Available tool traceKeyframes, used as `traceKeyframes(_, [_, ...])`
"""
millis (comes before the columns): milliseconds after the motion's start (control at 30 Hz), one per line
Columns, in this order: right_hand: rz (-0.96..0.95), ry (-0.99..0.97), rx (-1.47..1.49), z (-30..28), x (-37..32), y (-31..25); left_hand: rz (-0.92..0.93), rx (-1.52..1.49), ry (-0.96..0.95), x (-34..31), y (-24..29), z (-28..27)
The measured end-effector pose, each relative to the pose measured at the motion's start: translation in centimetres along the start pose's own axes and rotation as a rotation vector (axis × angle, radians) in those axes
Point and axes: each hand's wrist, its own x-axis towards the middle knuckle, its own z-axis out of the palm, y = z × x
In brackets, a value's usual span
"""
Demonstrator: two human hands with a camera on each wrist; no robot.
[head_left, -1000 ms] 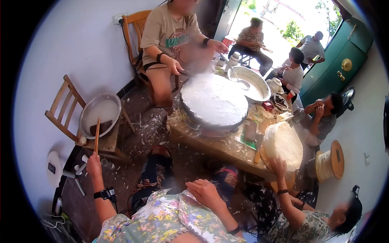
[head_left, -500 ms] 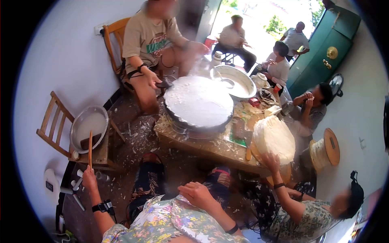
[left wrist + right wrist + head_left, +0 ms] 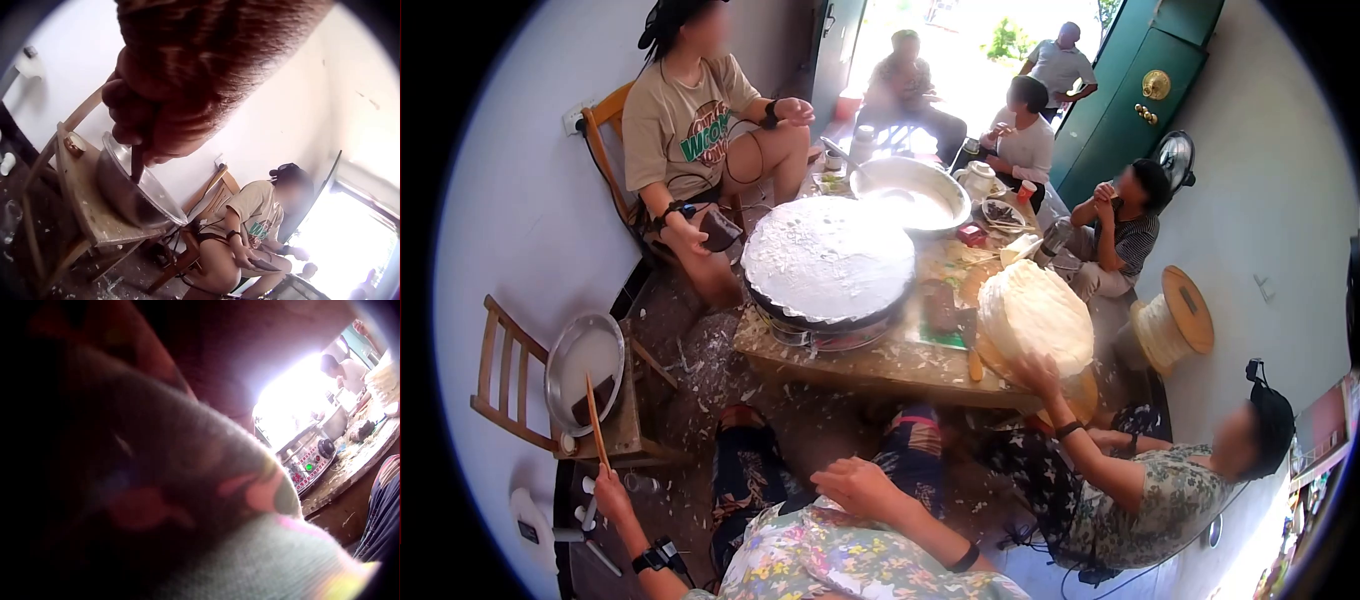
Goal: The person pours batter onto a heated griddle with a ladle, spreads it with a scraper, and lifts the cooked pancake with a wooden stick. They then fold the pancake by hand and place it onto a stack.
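My left hand (image 3: pixel 611 492) grips one end of a long, thin wooden stick (image 3: pixel 594 420). The stick's far end reaches over a metal basin (image 3: pixel 552 375) of pale liquid, where a dark flat piece (image 3: pixel 594 398) leans inside. In the left wrist view the curled fingers hold the stick in front of the basin (image 3: pixel 134 206). My right hand (image 3: pixel 858 484) rests on my lap, fingers loosely bent and holding nothing. Clothing fills most of the right wrist view and hides that hand. Ahead is a round griddle (image 3: pixel 830 258) covered with a white layer.
The basin stands on a wooden chair (image 3: pixel 505 365) at my left. On the low table (image 3: pixel 850 368) are a large batter bowl (image 3: pixel 915 190) and a stack of thin round sheets (image 3: pixel 1040 318), touched by a person's hand. Across sits a person holding a dark scraper (image 3: pixel 720 230). Scraps litter the floor.
The head view has swung, so the scene sits further left. The person opposite has let go of the ladle and drawn the scraper back from the griddle. My hands keep their poses.
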Motion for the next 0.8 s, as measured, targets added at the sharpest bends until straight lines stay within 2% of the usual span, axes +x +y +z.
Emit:
traceKeyframes(200, [0.008, 0.014, 0.005, -0.1, -0.1, -0.3, 0.046, -0.105, 0.007, -1.4, 0.9, 0.2])
traceKeyframes(300, [0.002, 0.017, 0.011, -0.1, -0.1, -0.2, 0.123, -0.013, 0.048, -1.1, 0.0, 1.9])
traceKeyframes(400, [0.017, 0.020, 0.010, -0.1, -0.3, -0.3, 0.114, -0.099, 0.012, -1.1, -0.9, 3.4])
traceKeyframes(500, [0.013, 0.035, 0.015, 0.0, -0.3, -0.3, 0.150, -0.287, 0.040, 1.4, -5.0, 10.6])
traceKeyframes(600, [-0.008, 0.047, 0.025, 0.0, -0.4, -0.2, -0.237, -0.598, -0.405, -1.4, -0.6, 6.1])
traceKeyframes(700, [-0.024, 0.045, 0.010, 0.1, -0.4, -0.1, -0.380, -1.052, -0.504, -3.1, 0.0, 7.1])
traceKeyframes(800, [-0.030, 0.044, -0.003, 0.1, -0.5, -0.1, -0.468, -1.381, -0.619, -2.7, -0.6, 8.4])
